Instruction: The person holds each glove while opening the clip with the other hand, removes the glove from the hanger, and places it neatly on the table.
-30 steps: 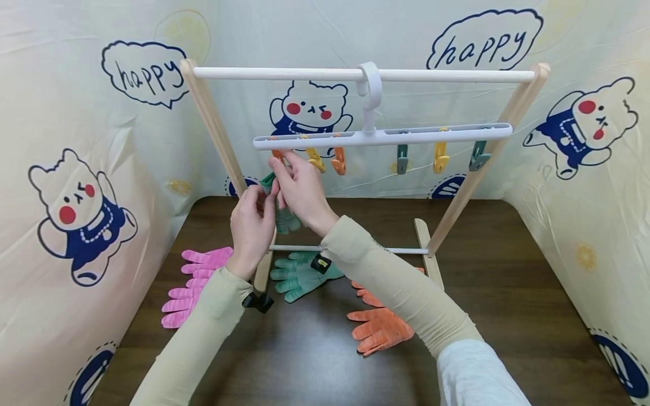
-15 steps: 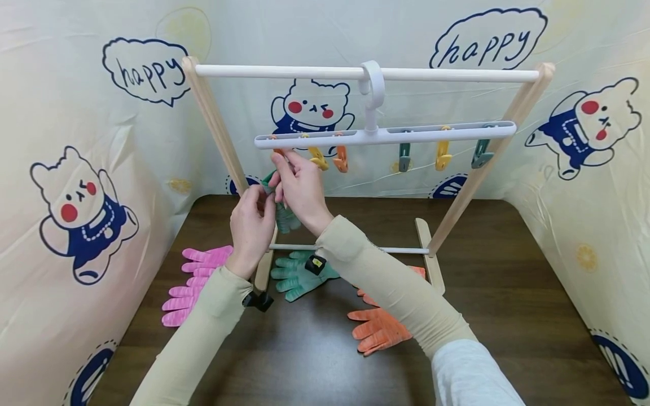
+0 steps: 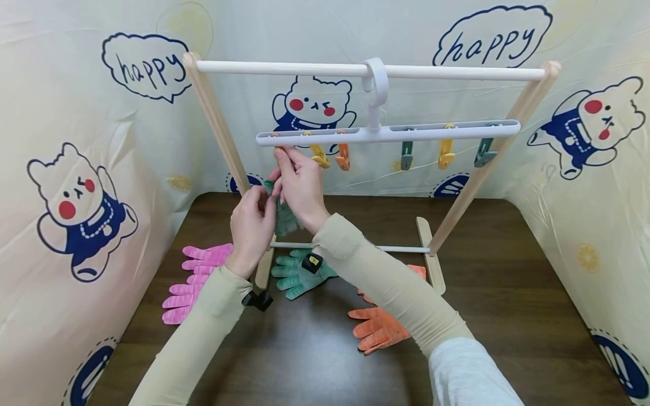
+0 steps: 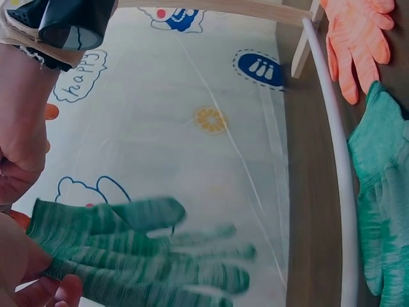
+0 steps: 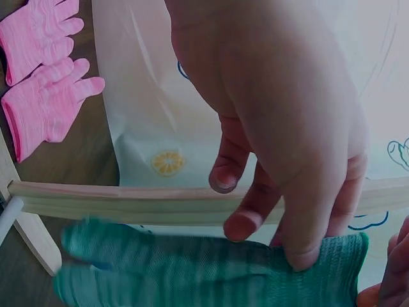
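Note:
My left hand pinches the cuff of a green striped knit glove, whose fingers hang down in the head view. Just above it, my right hand reaches to the left end of a white clip hanger. There it holds an orange clip between thumb and fingers, close to the cuff edge. In the head view the right hand covers most of this clip. Large in the right wrist view, the left hand keeps its fingers against the glove; the right fingertips show at the corner.
The hanger hooks over the white rod of a wooden-legged rack. Yellow, orange and dark green clips dangle from it. Pink gloves, a green glove and orange gloves lie on the dark table.
The right hand and forearm have shifted slightly left, and the orange clip it holds is now more covered. Less of the glove's cuff shows between the hands. The left hand stays put.

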`<state>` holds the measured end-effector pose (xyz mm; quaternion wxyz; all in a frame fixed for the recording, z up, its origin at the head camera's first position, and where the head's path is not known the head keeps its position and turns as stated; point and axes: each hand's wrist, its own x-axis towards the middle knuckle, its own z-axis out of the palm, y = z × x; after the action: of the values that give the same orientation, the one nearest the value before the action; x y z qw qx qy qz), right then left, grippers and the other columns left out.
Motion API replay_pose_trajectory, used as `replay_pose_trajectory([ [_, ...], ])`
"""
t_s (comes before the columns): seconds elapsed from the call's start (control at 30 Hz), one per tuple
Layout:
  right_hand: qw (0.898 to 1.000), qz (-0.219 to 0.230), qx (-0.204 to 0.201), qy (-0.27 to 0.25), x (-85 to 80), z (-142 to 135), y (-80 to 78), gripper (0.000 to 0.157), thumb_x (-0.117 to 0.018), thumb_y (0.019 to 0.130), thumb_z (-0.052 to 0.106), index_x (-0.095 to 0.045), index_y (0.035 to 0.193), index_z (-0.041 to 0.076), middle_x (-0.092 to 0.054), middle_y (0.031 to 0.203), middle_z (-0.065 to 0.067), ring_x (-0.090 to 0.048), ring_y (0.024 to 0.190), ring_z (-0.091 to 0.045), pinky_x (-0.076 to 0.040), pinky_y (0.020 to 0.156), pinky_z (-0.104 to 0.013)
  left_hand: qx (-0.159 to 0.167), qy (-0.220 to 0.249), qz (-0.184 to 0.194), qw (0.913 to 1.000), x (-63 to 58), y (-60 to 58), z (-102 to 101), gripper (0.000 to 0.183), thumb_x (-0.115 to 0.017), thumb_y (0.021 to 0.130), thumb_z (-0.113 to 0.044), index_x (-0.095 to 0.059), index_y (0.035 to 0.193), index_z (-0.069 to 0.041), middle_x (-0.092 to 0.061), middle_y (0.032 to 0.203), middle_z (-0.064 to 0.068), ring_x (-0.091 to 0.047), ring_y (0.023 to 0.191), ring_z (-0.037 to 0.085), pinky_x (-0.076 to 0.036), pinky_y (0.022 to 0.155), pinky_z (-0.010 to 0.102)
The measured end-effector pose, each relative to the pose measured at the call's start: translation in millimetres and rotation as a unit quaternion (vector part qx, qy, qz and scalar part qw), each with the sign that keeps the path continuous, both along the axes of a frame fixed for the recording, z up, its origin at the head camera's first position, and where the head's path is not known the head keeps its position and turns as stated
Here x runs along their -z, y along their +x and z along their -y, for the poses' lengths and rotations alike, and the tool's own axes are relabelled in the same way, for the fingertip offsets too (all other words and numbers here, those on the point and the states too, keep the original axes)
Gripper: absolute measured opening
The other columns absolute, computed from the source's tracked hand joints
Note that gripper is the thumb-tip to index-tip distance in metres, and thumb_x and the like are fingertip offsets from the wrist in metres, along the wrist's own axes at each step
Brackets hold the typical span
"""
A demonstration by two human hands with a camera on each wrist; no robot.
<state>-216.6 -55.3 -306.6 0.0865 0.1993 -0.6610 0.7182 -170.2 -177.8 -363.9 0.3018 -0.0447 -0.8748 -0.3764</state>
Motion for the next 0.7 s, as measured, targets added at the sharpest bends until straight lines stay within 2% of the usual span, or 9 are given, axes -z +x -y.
replay_pose_trajectory([
  [0.27,1.0,0.007,-0.004,0.012,-2.1,-2,-2.5,0.038,-0.053,0.11,0.022,-0.058,0.144,0.008,-0.068,0.08,-0.014,-0.063,0.051,-0.019,-0.053,0.05,-0.026,0.007,-0.013,0.01,0.9998,1.5,0.6,1,0.017,-0.062,0.104,-0.015,-0.067,0.106,0.001,-0.063,0.086,0.017,-0.059,0.072,0.031,-0.046,0.063,0.042],
  [0.57,0.999,0.034,-0.016,0.022,6.7,-5,-1.5,0.051,-0.053,0.11,0.027,-0.042,0.157,0.009,-0.071,0.085,-0.012,-0.066,0.056,-0.019,-0.055,0.052,-0.027,0.008,-0.023,0.02,0.9995,8.7,10.3,2,0.014,-0.065,0.101,-0.013,-0.068,0.106,0.0,-0.065,0.089,0.015,-0.062,0.075,0.031,-0.048,0.065,0.044],
  [0.7,0.999,0.04,-0.018,0.023,10.5,-8,-1.5,0.054,-0.055,0.11,0.029,-0.042,0.157,0.008,-0.072,0.086,-0.012,-0.066,0.056,-0.018,-0.056,0.053,-0.027,0.007,-0.028,0.023,0.9993,12.0,13.8,3,0.014,-0.065,0.101,-0.013,-0.069,0.107,-0.001,-0.065,0.088,0.015,-0.063,0.074,0.031,-0.047,0.063,0.043],
])
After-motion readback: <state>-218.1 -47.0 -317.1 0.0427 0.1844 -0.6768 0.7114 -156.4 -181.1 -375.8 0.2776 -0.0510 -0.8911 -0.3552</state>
